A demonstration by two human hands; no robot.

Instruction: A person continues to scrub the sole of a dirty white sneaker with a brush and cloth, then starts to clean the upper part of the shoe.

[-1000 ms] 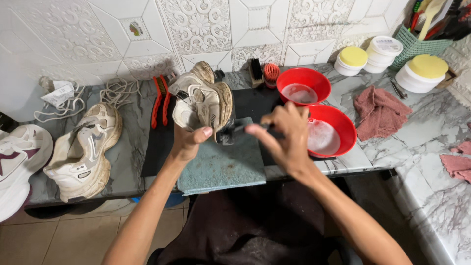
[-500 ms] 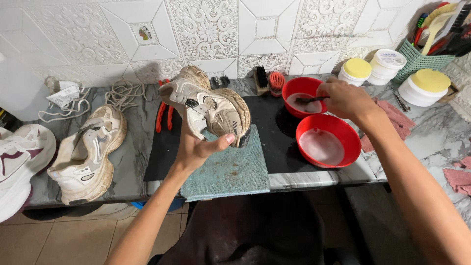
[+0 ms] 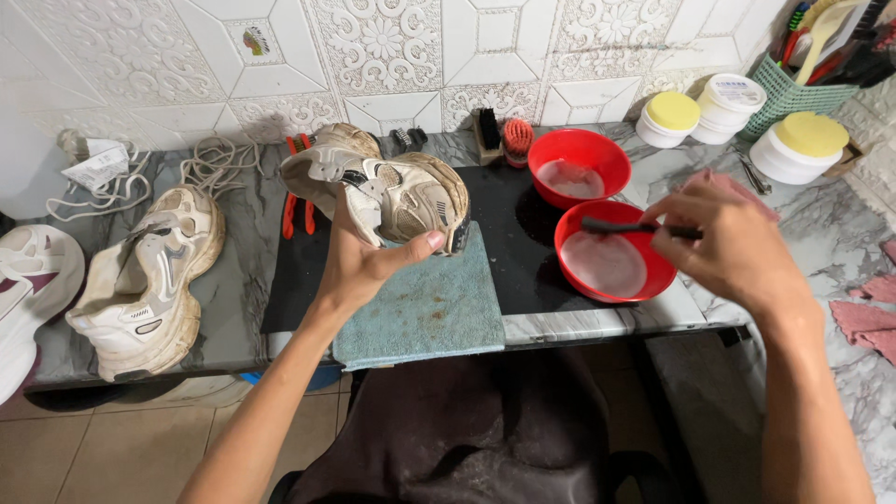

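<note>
My left hand (image 3: pixel 366 257) grips a dirty white sneaker (image 3: pixel 387 187) and holds it tilted above a teal towel (image 3: pixel 425 308) on the counter. A thin dark brush (image 3: pixel 627 226) is pinched in my right hand (image 3: pixel 728 245), its tip over the near red bowl (image 3: pixel 611 254), which holds cloudy liquid. Just behind it stands a second red bowl (image 3: pixel 579 166) with whitish liquid.
The matching sneaker (image 3: pixel 149 280) lies at the left, with another white shoe (image 3: pixel 26 289) at the edge. Laces (image 3: pixel 210 159), red pliers (image 3: pixel 297 201), brushes (image 3: pixel 504 138), lidded jars (image 3: pixel 672 117), a green basket (image 3: pixel 803 89) and pink cloths (image 3: pixel 863 322) sit around the marble counter.
My right hand has moved back from the far red bowl to the near one, brush still in it. The left hand keeps hold of the sneaker.
</note>
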